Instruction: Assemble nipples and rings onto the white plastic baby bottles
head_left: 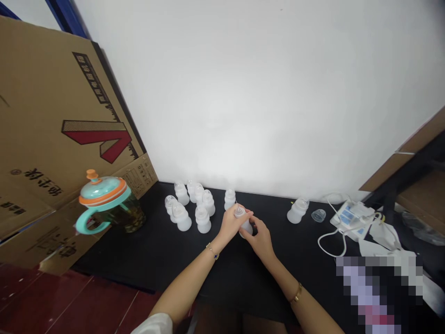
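Note:
Both hands are closed around one white baby bottle [246,226] with a clear teat on top, held above the black table. My left hand [230,223] wraps the collar at the top, its thumb across the front. Lower down, my right hand [260,239] grips the body from the right. Just behind them stands another white baby bottle [230,198]. To the left is a group of several similar bottles [181,217] with clear caps. One more bottle [298,210] leans on the right, beside a loose clear cap [318,215].
A pitcher [104,204] with a turquoise handle and orange-rimmed lid stands at the left, before a large cardboard box [45,116]. At the right lie a white device [352,218] and its looped cable [330,250]. A white wall [264,93] backs the black table [167,264].

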Motion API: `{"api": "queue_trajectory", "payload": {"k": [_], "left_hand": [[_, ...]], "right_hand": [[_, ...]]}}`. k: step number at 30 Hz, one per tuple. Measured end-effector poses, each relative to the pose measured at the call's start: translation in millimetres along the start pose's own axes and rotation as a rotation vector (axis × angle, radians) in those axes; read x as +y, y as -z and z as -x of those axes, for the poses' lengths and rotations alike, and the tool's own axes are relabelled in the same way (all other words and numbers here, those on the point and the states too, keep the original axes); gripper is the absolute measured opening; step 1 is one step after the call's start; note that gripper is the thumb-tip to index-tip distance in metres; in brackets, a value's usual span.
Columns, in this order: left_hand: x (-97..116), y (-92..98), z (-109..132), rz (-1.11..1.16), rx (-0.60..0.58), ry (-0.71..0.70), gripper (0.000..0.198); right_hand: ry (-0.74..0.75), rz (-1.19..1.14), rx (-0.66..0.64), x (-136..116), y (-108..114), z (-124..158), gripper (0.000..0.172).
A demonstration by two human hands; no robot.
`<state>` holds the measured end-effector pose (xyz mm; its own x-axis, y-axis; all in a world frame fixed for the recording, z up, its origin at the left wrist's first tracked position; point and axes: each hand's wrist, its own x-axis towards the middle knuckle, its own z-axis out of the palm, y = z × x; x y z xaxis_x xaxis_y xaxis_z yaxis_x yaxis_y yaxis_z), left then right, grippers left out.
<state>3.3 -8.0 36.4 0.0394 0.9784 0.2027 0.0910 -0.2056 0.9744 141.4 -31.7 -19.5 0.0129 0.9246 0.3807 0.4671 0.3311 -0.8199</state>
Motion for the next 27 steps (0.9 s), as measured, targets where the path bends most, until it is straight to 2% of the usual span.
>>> {"api": "queue_trajectory", "payload": {"k": [8,20,27], "left_hand": [[-5,-4.0,-1,0.108,-0.025,0.037,0.029],[-2,-5.6,-2,0.294,-0.096,0.124,0.037],[3,-1.1,-1,0.404,-0.225,0.144,0.035]], "right_hand": [[-0.103,-0.154,-0.014,-3,2,-4,0.045],[-0.126,-0.336,-0.217,-7,10,-11,0.042],[-0.157,-0.471,-0.34,-3,14,-15,0.038]]}}
